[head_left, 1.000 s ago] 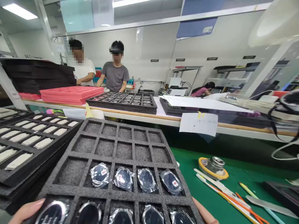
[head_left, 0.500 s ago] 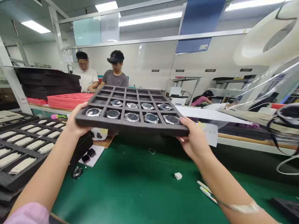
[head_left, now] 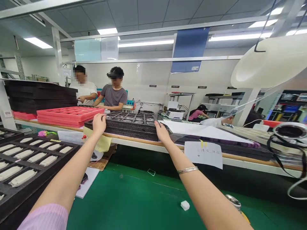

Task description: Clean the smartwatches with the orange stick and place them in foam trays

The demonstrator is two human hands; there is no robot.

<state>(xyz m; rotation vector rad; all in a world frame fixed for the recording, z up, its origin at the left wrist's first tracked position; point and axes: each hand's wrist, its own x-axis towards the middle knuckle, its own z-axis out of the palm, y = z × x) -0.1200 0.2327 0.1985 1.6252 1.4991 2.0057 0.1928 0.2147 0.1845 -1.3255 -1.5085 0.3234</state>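
The black foam tray (head_left: 130,126) lies level on the raised shelf, on top of other black foam, with round watch-like pieces in its pockets. At its left front corner, my left hand (head_left: 98,124) grips the edge with bent fingers. My right hand (head_left: 162,131) holds the right front corner, its thumb along the side and its other fingers partly hidden. Red foam trays (head_left: 69,115) are stacked just left of my left hand. A white sheet (head_left: 203,131) lies to the right of my right hand.
Black foam trays (head_left: 40,95) are piled behind the red ones. A large tray of pale pieces (head_left: 22,179) stands at the left. On the green mat (head_left: 134,204) are a white block (head_left: 184,205) and a thin frame (head_left: 151,172). Two people work beyond the shelf.
Both hands have moved the black foam tray forward and away from me, from a tilted position in the air down onto the shelf. My view has tilted upward.
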